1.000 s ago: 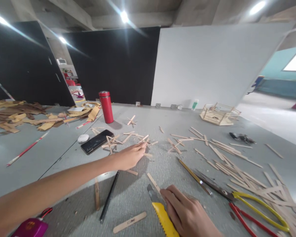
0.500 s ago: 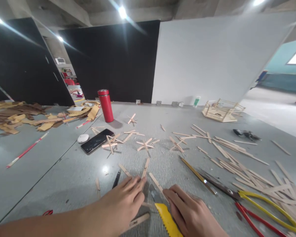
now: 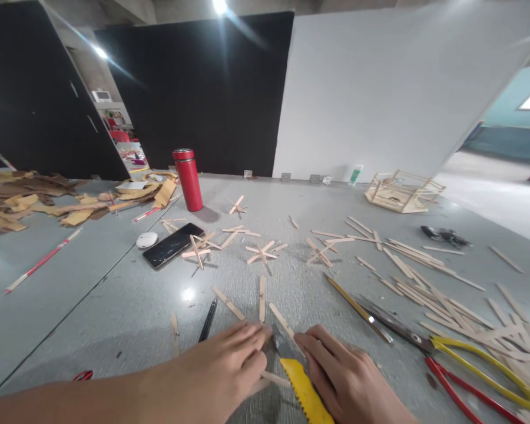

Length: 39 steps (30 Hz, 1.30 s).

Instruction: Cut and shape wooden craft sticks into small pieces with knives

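My left hand (image 3: 236, 368) has its fingers bent and pressed together low over the table. From under it a wooden craft stick (image 3: 277, 378) juts to the right; its other end is hidden. Closed around a yellow-handled utility knife (image 3: 302, 388) is my right hand (image 3: 347, 377), the blade pointing forward, close to my left fingertips. Just ahead of the hands, three craft sticks fan out: a left one (image 3: 228, 303), a middle one (image 3: 262, 299) whose near end almost meets my left fingers, and a right one (image 3: 282, 323) running to my right fingers.
Crossed-stick pieces (image 3: 261, 252) stand farther back. A black pen (image 3: 208, 320), phone (image 3: 173, 245) and red flask (image 3: 188, 182) are left; a brass-coloured strip (image 3: 357, 306), red-and-yellow-handled shears (image 3: 424, 344) and loose sticks (image 3: 428, 300) lie right. A stick frame (image 3: 401, 191) sits at the back.
My left hand has shifted slightly right, toward the knife blade. The middle stick has turned from slanted to nearly straight ahead. The view has tilted down a little.
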{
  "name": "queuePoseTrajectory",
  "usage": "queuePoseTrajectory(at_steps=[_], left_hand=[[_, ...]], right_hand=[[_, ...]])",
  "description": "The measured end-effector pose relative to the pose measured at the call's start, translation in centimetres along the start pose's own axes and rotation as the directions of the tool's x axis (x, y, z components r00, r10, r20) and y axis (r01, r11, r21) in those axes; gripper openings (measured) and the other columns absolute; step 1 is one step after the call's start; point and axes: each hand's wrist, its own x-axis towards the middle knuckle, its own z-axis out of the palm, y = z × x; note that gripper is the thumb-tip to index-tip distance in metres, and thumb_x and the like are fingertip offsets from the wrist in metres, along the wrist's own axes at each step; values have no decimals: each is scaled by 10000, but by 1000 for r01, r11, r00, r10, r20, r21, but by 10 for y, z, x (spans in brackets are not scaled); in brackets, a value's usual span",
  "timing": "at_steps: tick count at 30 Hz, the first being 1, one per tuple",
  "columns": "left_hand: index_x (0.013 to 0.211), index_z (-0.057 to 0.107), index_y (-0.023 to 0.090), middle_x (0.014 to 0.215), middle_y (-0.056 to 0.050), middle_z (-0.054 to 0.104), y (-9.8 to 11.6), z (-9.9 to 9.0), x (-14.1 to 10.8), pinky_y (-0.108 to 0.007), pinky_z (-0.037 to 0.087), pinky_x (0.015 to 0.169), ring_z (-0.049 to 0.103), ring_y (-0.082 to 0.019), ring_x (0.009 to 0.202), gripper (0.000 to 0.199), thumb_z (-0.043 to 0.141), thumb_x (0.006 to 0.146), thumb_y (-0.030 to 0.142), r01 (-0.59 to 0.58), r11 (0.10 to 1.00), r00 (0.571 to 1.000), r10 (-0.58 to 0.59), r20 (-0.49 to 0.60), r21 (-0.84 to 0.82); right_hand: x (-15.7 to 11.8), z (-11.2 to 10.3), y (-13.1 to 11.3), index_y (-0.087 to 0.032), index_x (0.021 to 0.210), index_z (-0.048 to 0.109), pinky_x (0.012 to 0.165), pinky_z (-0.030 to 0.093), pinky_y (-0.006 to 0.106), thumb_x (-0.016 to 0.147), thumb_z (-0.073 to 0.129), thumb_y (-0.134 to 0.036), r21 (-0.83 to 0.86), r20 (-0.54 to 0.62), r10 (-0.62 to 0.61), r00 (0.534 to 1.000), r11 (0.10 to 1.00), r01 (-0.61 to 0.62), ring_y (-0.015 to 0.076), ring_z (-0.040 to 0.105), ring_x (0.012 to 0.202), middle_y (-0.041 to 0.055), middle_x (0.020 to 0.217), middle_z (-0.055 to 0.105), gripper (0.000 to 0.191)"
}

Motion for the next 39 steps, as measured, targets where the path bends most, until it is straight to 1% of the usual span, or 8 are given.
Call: queuePoseTrajectory(at_steps=[3,6,9,14,22,29,33,39], left_hand=[[1259,648,4,1518,-283,552,-9,1,-2,-457,419,1233,469,-349,1486,322,507,1037,190,-10,1000,998,10,57,-8],[1291,629,15,1560,-260,516,-18,5,-4,-459,375,1261,415,-336,1522,344,538,970,97,-2,1000,994,4,109,-21],[1316,624,57,1569,-203,530,-24,11,-6,-410,363,1267,473,-295,1486,350,537,979,89,29,998,998,-26,55,-49],[1232,677,146,1489,-144,622,-26,17,-6,-440,422,1217,541,-279,1426,277,510,1014,104,72,995,997,-74,-34,-74],[1132,713,139,1400,-135,683,-29,18,-3,-394,469,1162,587,-257,1370,245,486,1043,117,74,997,996,-75,-54,-26],[1123,713,126,1386,-151,685,-28,22,-2,-394,470,1149,598,-266,1351,221,507,1045,141,64,998,994,-66,-87,-18],[1050,704,101,1379,-177,675,-25,19,0,-397,491,1121,624,-277,1304,233,472,1055,123,72,997,990,-76,-116,-43],[1092,665,161,1140,-100,751,-22,13,4,-382,569,965,696,-227,1116,211,461,1062,118,71,990,980,-92,-174,-124]], right_hand=[[1,0,0,-196,1193,597,714,664,385,1111,283,-181,-3,12,4,1000,1000,-4,233,768,841,101,1027,682,326],[2,-2,-2,-190,1195,606,721,659,374,1103,271,-158,-3,17,5,1000,1000,-5,229,767,844,103,1022,683,349],[3,-4,-5,-189,1165,613,686,645,355,1098,272,-145,-5,14,24,1000,1000,-24,213,757,790,92,998,678,350],[5,-5,-8,-193,1104,629,670,625,354,1096,291,-156,-7,9,49,999,999,-49,204,741,743,70,967,670,340],[8,-4,-9,-188,1135,660,697,616,335,1097,308,-156,-18,-34,54,998,998,-55,196,754,769,76,991,694,355],[4,3,-7,-115,1339,664,596,598,314,1078,373,-175,-46,-87,115,990,992,-119,213,774,666,54,805,760,395],[5,3,-6,-116,1363,659,622,600,295,1075,381,-187,-54,-103,127,987,990,-133,211,799,708,73,856,807,407],[5,4,-6,-126,1333,668,615,607,291,1084,366,-231,-64,-123,121,985,990,-130,214,805,686,90,888,835,406]])
